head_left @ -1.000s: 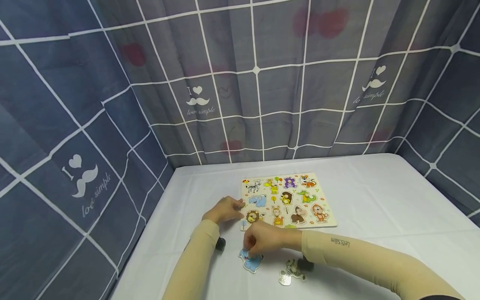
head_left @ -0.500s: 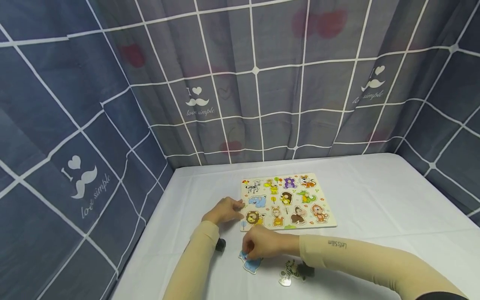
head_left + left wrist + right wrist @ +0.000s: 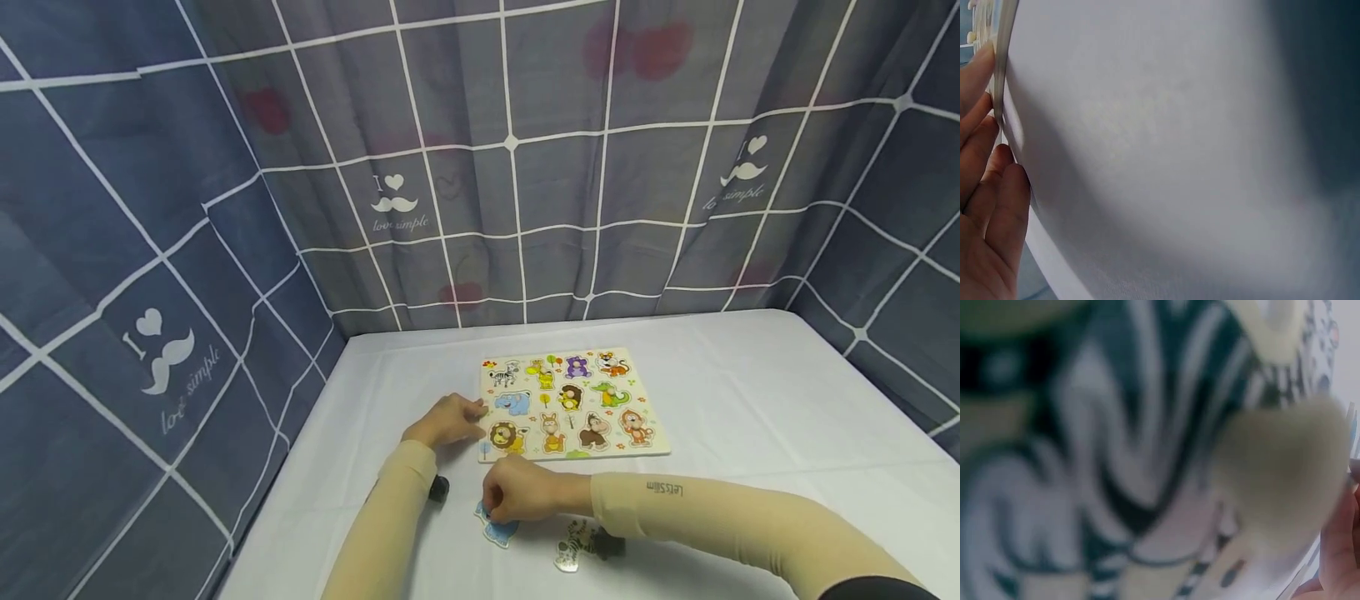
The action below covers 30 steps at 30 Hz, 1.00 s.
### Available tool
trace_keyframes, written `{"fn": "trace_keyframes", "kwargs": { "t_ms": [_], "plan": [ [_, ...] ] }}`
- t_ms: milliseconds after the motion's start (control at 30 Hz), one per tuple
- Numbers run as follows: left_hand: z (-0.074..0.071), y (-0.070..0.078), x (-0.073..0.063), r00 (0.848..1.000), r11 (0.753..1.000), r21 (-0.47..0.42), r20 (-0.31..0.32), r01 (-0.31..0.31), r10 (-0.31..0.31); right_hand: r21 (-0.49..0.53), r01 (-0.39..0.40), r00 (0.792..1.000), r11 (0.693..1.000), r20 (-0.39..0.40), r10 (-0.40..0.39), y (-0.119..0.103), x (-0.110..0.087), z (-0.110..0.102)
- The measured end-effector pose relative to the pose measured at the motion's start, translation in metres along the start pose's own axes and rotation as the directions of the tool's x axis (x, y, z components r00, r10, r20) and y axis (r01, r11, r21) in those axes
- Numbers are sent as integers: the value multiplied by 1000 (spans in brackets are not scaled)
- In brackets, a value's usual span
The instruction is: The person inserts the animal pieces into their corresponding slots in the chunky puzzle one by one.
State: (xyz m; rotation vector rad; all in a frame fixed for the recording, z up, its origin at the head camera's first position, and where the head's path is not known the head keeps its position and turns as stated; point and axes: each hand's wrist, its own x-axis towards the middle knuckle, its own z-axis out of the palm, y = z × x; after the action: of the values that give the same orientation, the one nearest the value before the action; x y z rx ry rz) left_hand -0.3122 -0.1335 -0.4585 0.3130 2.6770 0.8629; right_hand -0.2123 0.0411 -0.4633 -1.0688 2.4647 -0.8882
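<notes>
At the left edge of a wooden animal puzzle board, my left hand rests its thumb and fingertips. The same edge runs past the fingers in the left wrist view. My right hand, fingers curled, pinches the top of a blue elephant puzzle piece in front of the board; the pinched part is hidden under the fingertips. Below the right wrist lies a zebra puzzle piece. Its blurred stripes and a pale round knob fill much of the right wrist view.
The board bears several printed animals, such as a lion, a crocodile and a monkey. A white cloth covers the table, and dark checked curtains stand behind it and at both sides.
My right hand has shifted slightly toward me and left, covering more of the elephant piece. The left hand stays at the board's edge.
</notes>
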Motion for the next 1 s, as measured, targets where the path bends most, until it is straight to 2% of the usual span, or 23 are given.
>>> {"fn": "trace_keyframes", "kwargs": {
  "t_ms": [233,400,700,1000],
  "plan": [
    [3,-1,-1,1000,1000,-7,9,5,-4,-35,-6,1000,999,5,6,1,0,2],
    [2,-2,2,1000,1000,9,6,-8,8,-21,-12,1000,1000,1,13,3,0,-3],
    [0,-5,6,999,999,16,15,-46,45,16,0,997,1000,-84,2,9,2,-13],
    [-1,-2,3,999,998,26,18,-48,48,51,23,994,998,-105,-18,14,2,-29]
  ]
}}
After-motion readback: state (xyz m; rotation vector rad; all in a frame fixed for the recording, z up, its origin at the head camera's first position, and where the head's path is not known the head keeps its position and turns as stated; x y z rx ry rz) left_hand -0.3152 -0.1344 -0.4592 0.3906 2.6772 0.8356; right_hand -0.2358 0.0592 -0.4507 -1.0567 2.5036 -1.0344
